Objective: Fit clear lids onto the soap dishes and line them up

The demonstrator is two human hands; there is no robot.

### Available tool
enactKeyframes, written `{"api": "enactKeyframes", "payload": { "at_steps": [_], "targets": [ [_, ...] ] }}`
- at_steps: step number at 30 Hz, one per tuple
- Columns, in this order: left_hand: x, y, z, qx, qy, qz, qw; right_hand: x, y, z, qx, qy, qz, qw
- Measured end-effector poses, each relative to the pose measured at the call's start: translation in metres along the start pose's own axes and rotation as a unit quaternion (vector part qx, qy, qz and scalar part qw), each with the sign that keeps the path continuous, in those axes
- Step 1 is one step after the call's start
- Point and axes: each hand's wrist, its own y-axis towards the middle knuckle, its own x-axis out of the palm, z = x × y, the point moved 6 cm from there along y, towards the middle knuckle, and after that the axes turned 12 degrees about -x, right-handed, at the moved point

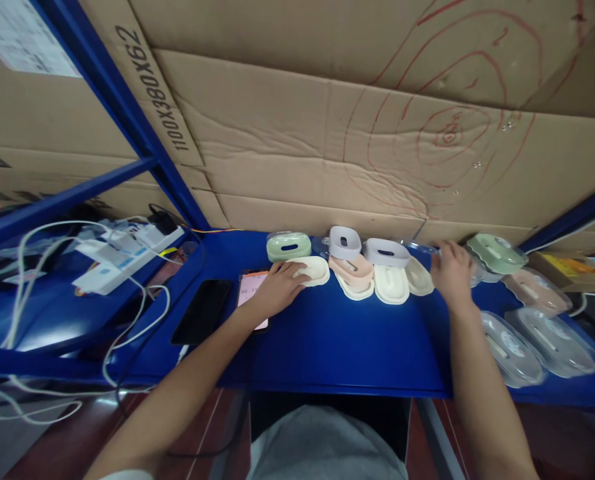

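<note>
Fingers [288, 272] of the left hand [273, 291] lie flat and slightly parted over the left end of the cream tray [316, 271], in the head view; whether they grip it cannot be told. The tray rests at the middle of the blue counter [327, 347], its long axis running left to right, its rounded bare end pointing right. The right hand [451, 275] has its fingers curled beside a clear plastic piece [420, 246]; their grip is unclear.

Just behind the tray sits the green box [289, 247]; close off its right end is the pink tray [352, 272], hemming it in. Farther right come two lilac boxes [344, 243], a white tray [391, 287] and a beige tray [420, 277]. Lidded dishes [557, 341] stand beyond the right hand. A lit phone [250, 293] lies partly under the left arm, a black phone [202, 311] to its left. Cardboard [302, 147] walls the back.
</note>
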Motion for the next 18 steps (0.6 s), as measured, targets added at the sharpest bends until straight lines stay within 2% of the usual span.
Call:
{"api": "enactKeyframes", "payload": {
  "at_steps": [3, 6, 11, 15, 18],
  "targets": [
    [-0.002, 0.0, -0.003, -0.014, 0.012, 0.012, 1.0, 0.007, -0.011, 0.051, 0.15, -0.036, -0.044, 0.987],
    [-0.002, 0.0, -0.004, -0.018, 0.019, 0.016, 1.0, 0.014, -0.018, 0.073, 0.193, -0.038, -0.099, 0.975],
    [-0.001, 0.0, -0.004, -0.016, 0.023, 0.01, 1.0, 0.002, -0.013, 0.067, 0.164, -0.036, -0.084, 0.982],
    [0.0, 0.0, -0.005, -0.017, 0.022, 0.006, 1.0, -0.008, -0.011, 0.062, 0.172, -0.051, -0.052, 0.982],
    [0.0, 0.0, -0.004, -0.018, 0.02, 0.004, 1.0, -0.005, -0.01, 0.059, 0.17, -0.05, -0.069, 0.982]
  ]
}}
